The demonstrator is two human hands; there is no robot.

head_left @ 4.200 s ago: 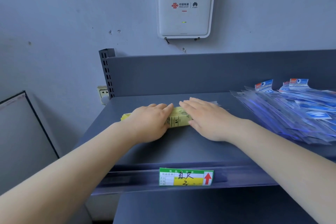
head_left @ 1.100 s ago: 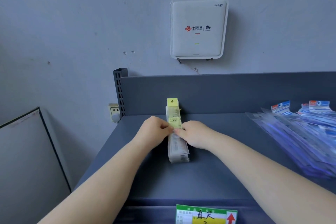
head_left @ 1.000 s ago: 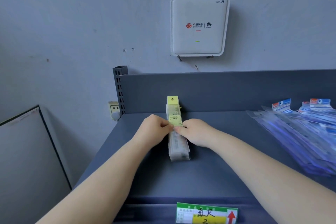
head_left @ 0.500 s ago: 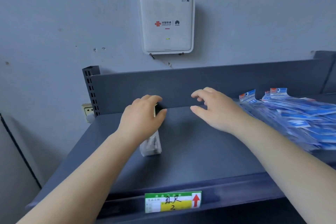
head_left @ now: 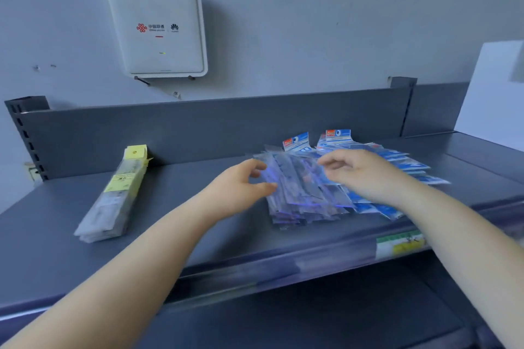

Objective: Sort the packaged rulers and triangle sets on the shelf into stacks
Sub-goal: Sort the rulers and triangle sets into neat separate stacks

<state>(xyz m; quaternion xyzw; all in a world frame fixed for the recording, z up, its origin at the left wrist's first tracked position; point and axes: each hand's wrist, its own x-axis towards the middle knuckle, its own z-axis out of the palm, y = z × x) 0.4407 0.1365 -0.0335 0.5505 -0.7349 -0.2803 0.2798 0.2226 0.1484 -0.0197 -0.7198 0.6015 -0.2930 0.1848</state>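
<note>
Both hands left the yellow-tagged ruler stack (head_left: 113,193), now at 9 o'clock on the shelf (head_left: 184,235). Left hand (head_left: 238,190) and right hand (head_left: 365,176), fingers loosely spread, reach the blue packet pile (head_left: 306,193) at 1 o'clock; grip unclear.

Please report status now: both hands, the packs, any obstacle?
Left hand and right hand open, fingers at blue packs. Blue packs a loose heap. Yellow-tag stack neat at left, untouched. No obstacle seen.
</note>
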